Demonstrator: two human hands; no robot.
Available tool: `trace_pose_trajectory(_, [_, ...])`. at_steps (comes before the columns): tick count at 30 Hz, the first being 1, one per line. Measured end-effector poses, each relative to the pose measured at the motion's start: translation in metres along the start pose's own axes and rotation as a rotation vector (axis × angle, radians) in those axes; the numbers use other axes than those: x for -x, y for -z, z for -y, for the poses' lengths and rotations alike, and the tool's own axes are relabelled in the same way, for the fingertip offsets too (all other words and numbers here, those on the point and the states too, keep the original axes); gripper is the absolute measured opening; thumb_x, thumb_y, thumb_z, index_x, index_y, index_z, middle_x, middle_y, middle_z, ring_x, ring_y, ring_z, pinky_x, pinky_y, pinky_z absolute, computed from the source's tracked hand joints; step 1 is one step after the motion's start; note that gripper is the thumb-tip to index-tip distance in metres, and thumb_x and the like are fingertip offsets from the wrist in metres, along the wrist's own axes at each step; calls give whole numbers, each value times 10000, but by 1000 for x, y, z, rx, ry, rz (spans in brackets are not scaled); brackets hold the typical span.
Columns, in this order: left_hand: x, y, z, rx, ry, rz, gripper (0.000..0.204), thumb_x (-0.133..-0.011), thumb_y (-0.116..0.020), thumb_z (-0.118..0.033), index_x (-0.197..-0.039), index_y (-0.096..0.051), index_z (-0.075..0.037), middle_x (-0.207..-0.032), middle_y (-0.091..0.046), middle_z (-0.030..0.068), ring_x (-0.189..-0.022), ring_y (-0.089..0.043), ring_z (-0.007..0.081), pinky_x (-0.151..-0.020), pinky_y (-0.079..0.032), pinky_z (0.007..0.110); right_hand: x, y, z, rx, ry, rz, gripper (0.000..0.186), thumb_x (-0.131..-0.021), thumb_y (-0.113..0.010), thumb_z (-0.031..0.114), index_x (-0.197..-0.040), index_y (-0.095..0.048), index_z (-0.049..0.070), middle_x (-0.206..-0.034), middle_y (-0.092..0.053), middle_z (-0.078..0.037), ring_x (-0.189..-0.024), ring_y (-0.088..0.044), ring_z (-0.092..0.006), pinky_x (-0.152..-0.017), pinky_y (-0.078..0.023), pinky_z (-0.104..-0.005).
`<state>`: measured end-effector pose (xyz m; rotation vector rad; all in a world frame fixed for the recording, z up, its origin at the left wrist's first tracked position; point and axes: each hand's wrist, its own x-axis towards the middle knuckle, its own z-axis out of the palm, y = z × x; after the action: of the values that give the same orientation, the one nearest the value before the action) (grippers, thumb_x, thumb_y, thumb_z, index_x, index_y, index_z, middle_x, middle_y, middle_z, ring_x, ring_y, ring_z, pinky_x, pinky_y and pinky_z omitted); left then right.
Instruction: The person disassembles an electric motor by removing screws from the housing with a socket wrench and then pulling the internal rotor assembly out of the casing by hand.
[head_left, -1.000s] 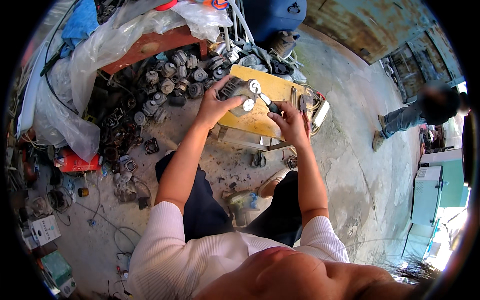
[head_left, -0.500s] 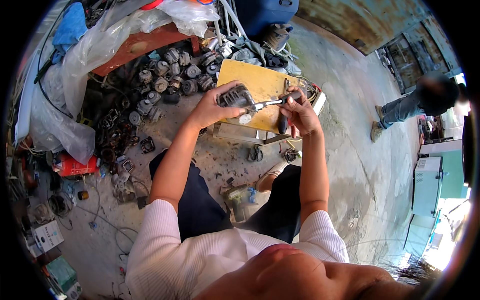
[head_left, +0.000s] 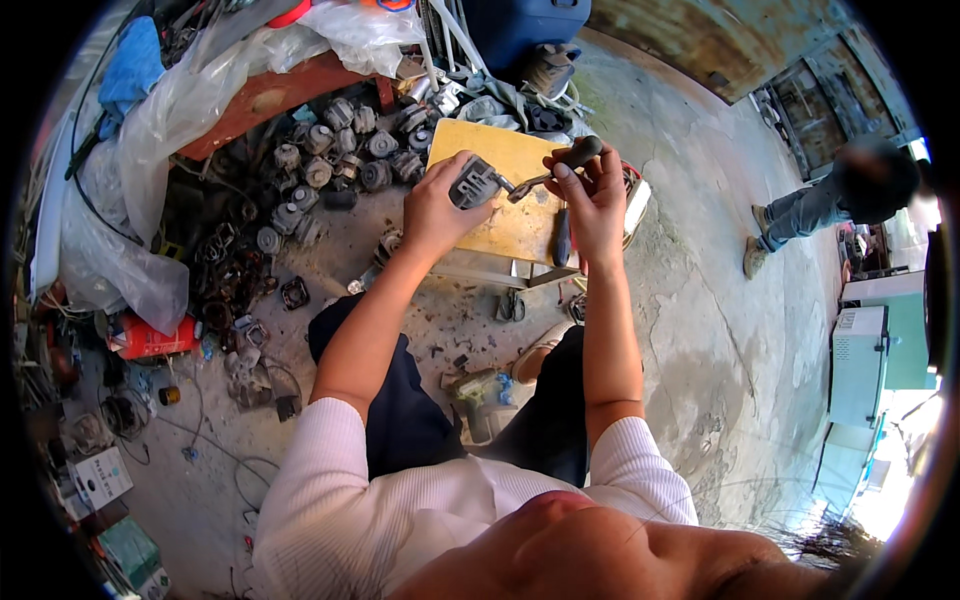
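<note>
My left hand point(head_left: 437, 208) is closed around a dark grey, ribbed metal motor part point(head_left: 472, 184), held above the near left of a yellow-topped small table point(head_left: 480, 140). In my right hand point(head_left: 590, 195) is a ratchet wrench point(head_left: 535, 184) with a dark handle, gripped between thumb and fingers. Its metal head meets the right side of the motor part; whether it sits on a bolt is too small to tell. Below my right hand, a dark-handled tool point(head_left: 562, 238) lies at the table's near right edge, partly hidden.
A heap of used motor parts point(head_left: 345, 150) covers the floor at the far left, beside plastic sheeting point(head_left: 140, 200). A green power tool point(head_left: 478, 392) lies between my feet. To the right, another person point(head_left: 810, 215) stands on the concrete floor.
The wrench handle has swung up and away from me, my right hand rising with it. My left hand has moved slightly right and turned the motor part.
</note>
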<state>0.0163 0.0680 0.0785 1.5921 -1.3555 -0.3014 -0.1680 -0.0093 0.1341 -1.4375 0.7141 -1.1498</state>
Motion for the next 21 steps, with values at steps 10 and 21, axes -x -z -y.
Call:
trace_pose_trajectory(10, [-4, -14, 5, -73, -34, -221, 650, -670, -785, -261, -1249, -575, -54, -1164, -637, 136, -1018, -649, 309, -850, -528, 375, 25, -29, -3, 423, 368, 75, 341, -888, -562, -103, -1186, -467, 35, -1135, -655, -135, -956, -684, -203, -800, -550, -302])
trace_pose_trajectory(21, [-6, -10, 17, 156, 99, -303, 654, -688, -796, -219, -1263, -565, -9, -1068, -690, 148, -951, -679, 249, -821, -527, 340, 37, -54, -34, 688, 780, 378, 347, -745, -544, -130, -1053, -512, 27, -1346, -519, -226, -1297, -458, -434, -1053, -433, -447])
